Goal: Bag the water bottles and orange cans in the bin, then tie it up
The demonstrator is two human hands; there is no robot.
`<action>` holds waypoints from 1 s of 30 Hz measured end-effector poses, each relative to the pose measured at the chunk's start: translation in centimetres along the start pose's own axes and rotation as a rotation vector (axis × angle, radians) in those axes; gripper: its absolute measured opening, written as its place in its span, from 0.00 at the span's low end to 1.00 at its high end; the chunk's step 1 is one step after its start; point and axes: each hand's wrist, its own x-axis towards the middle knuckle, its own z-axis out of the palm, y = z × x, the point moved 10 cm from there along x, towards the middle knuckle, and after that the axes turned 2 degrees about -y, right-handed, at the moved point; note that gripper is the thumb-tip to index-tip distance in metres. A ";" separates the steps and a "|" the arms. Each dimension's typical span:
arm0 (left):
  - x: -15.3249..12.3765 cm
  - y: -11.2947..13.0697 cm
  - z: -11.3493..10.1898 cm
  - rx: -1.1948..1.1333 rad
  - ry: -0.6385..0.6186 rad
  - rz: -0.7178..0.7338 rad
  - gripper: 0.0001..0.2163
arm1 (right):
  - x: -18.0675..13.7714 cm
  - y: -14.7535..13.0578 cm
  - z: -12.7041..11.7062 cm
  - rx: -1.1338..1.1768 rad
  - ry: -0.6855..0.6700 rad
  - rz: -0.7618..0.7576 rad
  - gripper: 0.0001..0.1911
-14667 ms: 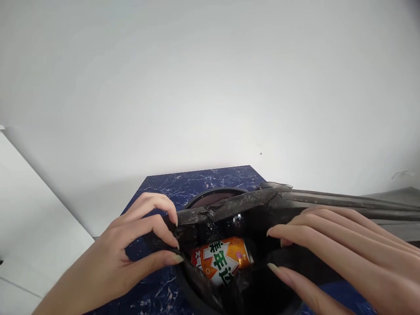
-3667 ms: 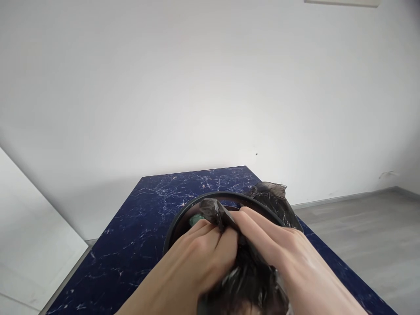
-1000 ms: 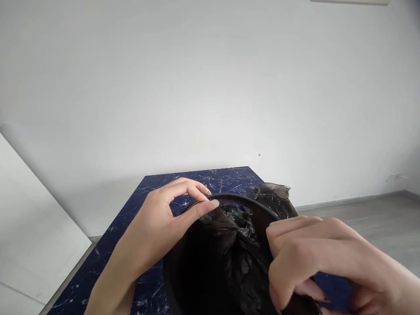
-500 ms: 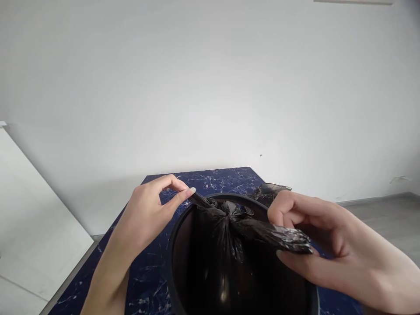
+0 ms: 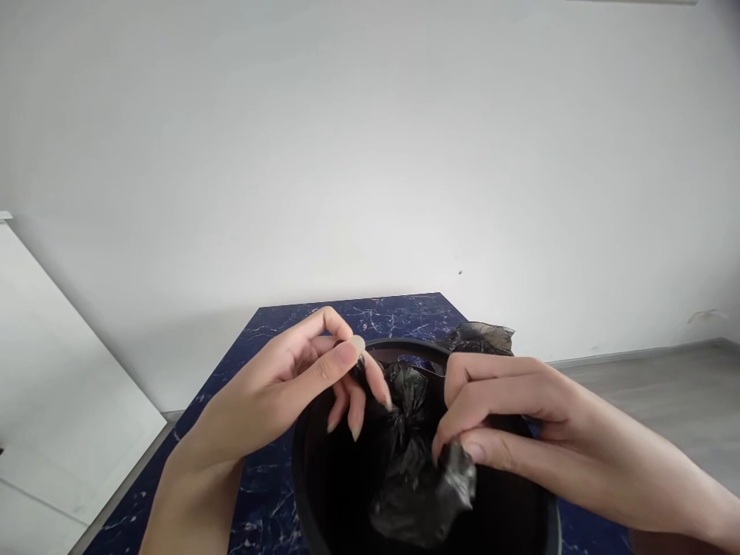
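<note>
A black plastic bag (image 5: 408, 462) is bunched and twisted over the mouth of a round black bin (image 5: 308, 516). My left hand (image 5: 306, 362) pinches one end of the bag between thumb and index finger, the other fingers hanging loosely over the bin's far left side. On the right, my right hand (image 5: 509, 408) is closed on another end, and a crumpled tip pokes out below its thumb. The gathered part of the bag sits between both hands. Inside the bin it is too dark to make out more.
The bin stands on a dark blue marble-patterned table (image 5: 358, 312). Beyond the bin's back right rim lies more crumpled black plastic (image 5: 479, 338). A pale wall (image 5: 370, 154) rises behind the table, and a white panel (image 5: 58, 385) stands at the left.
Both hands have come closer together over the bin. The right-hand end of the bag, stretched out rightward before, now hangs down towards me, and the left fingers have moved in over the rim.
</note>
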 end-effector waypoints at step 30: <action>-0.5 -0.6 -0.3 0.718 0.219 -0.211 0.13 | -0.2 -1.1 0.9 -0.103 -0.014 0.122 0.18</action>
